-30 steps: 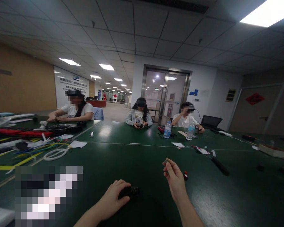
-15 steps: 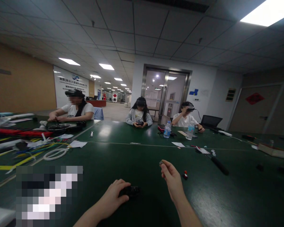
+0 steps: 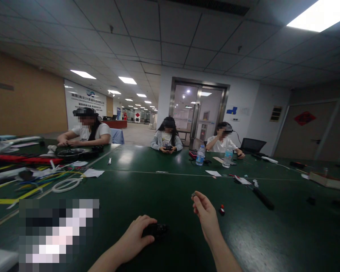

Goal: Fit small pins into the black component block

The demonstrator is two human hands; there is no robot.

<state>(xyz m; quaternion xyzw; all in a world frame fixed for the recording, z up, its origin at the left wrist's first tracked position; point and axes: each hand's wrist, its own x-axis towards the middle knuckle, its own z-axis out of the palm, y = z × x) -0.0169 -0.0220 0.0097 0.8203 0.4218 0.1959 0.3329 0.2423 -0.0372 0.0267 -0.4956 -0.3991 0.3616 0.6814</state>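
Note:
Near the front of the dark green table [image 3: 170, 196], my left hand [image 3: 136, 236] is closed round a small black object [image 3: 160, 229]. Its far end sticks out past my thumb and fingers; its kind is too dark to make out. To the right, my right hand [image 3: 205, 213] is raised above the table, thumb and fingertips pinching a tiny greyish piece [image 3: 193, 194]. The two hands are apart. Just right of my right hand lies a small red and black item [image 3: 221, 209].
A black-handled tool [image 3: 263, 198] lies to the right. Water bottles [image 3: 200, 155] stand farther back, near paper scraps [image 3: 213, 173]. Coiled white tubing [image 3: 66, 185] and coloured wires lie left, with a wrench [image 3: 110, 161] beyond. Several people [image 3: 166, 136] sit across the table.
My hands and what they hold stay practically where they were. The person at the far left has shifted their head slightly to the left.

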